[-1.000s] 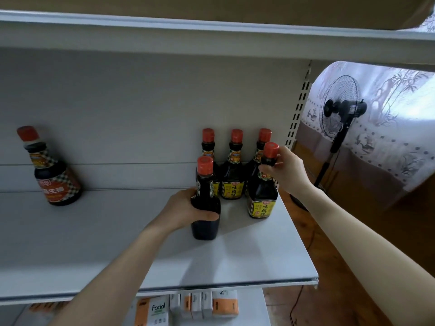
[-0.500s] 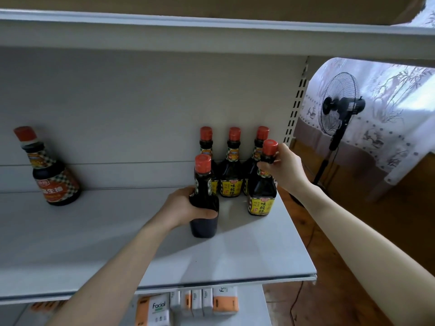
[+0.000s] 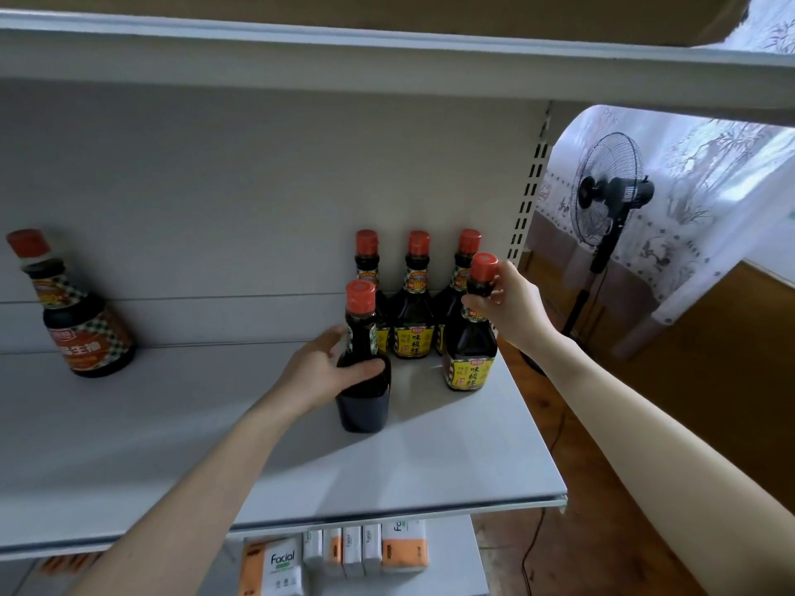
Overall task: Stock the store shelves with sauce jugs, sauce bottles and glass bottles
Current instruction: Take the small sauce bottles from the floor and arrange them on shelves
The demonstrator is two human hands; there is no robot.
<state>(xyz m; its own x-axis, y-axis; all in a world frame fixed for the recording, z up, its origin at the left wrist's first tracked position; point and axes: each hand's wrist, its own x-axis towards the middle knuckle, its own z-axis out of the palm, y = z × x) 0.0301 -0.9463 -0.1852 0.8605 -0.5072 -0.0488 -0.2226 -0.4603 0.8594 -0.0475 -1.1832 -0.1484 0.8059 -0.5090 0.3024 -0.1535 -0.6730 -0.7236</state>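
**Grey shelf (image 3: 172, 445):** a flat, smooth, matt panel with a thin front lip. A like upper shelf (image 3: 387, 58) runs above it.

**Left grip (image 3: 327, 372):** fingers and thumb curl round the shoulder of a front sauce bottle (image 3: 363, 402). It stands upright on the shelf, right of centre, with its label turned away. The body is dark and glossy with a slim neck and a red cap.

**Right grip (image 3: 512, 307):** the fingertips pinch the neck, just under the red cap, of a labelled sauce bottle (image 3: 469, 359). It stands upright near the shelf's right end, its yellow label facing out.

**Back row (image 3: 413, 320):** three bottles of the same shape stand close together against the rear panel, just behind the two held ones.

**Round bottle (image 3: 81, 324):** broader and bulbous, with a checked orange label. It stands at the far left, well apart from the rest.

**Tissue packs (image 3: 279, 561):** soft white-and-orange blocks on the shelf below.

**Pedestal fan (image 3: 611, 195):** black, with a wire cage, standing before a white patterned curtain (image 3: 710, 187).
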